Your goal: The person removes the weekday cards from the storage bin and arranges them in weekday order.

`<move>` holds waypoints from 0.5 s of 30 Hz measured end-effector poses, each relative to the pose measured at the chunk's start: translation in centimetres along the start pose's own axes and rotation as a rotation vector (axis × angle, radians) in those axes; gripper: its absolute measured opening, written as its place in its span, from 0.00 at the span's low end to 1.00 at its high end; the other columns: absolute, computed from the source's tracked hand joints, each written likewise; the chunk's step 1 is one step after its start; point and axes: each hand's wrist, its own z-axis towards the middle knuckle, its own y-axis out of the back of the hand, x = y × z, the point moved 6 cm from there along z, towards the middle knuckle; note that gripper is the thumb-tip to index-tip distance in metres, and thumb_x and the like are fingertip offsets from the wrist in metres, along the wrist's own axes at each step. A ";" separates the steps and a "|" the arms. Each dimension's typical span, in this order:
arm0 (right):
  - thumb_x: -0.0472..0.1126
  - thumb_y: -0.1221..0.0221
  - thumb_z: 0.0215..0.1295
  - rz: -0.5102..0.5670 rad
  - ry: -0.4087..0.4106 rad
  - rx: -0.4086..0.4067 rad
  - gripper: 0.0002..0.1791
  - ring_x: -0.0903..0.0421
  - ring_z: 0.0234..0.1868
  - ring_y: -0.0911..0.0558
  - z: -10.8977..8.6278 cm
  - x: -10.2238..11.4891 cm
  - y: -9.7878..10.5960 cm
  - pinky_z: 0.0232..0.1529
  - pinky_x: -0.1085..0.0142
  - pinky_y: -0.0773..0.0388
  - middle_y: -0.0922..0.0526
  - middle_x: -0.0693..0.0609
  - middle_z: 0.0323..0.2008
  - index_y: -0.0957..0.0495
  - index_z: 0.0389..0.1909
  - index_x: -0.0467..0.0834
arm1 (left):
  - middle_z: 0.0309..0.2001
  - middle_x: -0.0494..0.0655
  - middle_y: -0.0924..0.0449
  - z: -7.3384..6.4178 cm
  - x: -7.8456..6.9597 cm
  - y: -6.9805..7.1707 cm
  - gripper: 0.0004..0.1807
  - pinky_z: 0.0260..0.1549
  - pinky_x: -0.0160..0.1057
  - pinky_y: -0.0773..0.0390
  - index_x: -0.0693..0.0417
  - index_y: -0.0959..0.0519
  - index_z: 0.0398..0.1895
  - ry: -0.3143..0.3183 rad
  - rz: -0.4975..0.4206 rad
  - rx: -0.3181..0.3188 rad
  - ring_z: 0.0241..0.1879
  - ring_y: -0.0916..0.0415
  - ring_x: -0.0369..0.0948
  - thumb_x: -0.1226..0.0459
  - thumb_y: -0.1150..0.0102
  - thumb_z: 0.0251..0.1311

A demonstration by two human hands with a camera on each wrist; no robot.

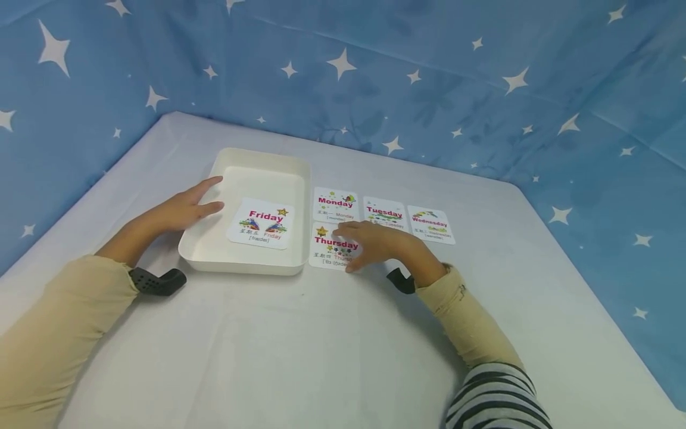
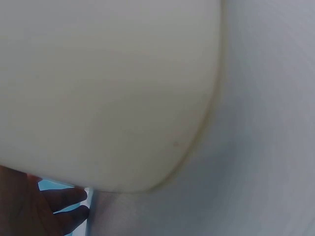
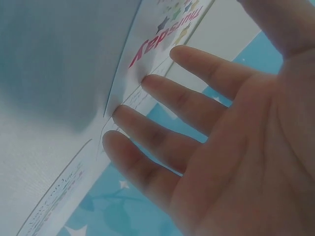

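My left hand lies at the left rim of a white tray, thumb and a finger reaching over the inside; in the left wrist view more fingers extend beside its outer wall. Inside the tray is the Friday card, face up. Extended over the Thursday card, my right hand has its fingertips right at the card's surface and covers part of its right side. Monday, Tuesday and Wednesday cards form a row behind, with Thursday below Monday.
The table wears a white cloth. Behind it hangs a blue curtain with white stars. Black wrist-worn pieces show at both sleeve ends. The tray's right wall stands close beside the Monday and Thursday cards.
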 end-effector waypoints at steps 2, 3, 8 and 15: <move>0.52 0.37 0.53 0.000 0.002 -0.002 0.44 0.50 0.71 0.49 0.0 0.0 0.0 0.68 0.53 0.45 0.50 0.52 0.71 0.47 0.70 0.52 | 0.70 0.67 0.65 -0.1 0.0 0.1 0.40 0.61 0.66 0.58 0.54 0.65 0.72 -0.004 -0.001 -0.002 0.67 0.63 0.66 0.49 0.61 0.67; 0.53 0.37 0.53 0.002 0.000 -0.003 0.44 0.50 0.71 0.48 0.1 0.0 0.0 0.67 0.53 0.45 0.50 0.53 0.71 0.47 0.69 0.53 | 0.70 0.67 0.65 -0.1 0.0 0.1 0.39 0.61 0.66 0.58 0.54 0.65 0.72 -0.003 0.002 -0.004 0.67 0.63 0.66 0.49 0.60 0.67; 0.56 0.38 0.54 0.033 -0.017 -0.020 0.43 0.51 0.71 0.48 0.1 -0.3 0.3 0.68 0.52 0.47 0.49 0.54 0.71 0.47 0.69 0.55 | 0.70 0.66 0.64 0.1 0.2 0.2 0.40 0.61 0.66 0.57 0.53 0.65 0.72 0.001 0.003 -0.001 0.68 0.63 0.65 0.47 0.60 0.66; 0.56 0.39 0.55 0.019 0.018 -0.088 0.43 0.50 0.71 0.47 0.2 -0.3 1.4 0.68 0.52 0.46 0.47 0.51 0.71 0.47 0.69 0.51 | 0.70 0.66 0.64 0.2 0.5 0.2 0.39 0.62 0.65 0.57 0.54 0.65 0.72 0.003 0.005 -0.004 0.68 0.63 0.65 0.48 0.61 0.67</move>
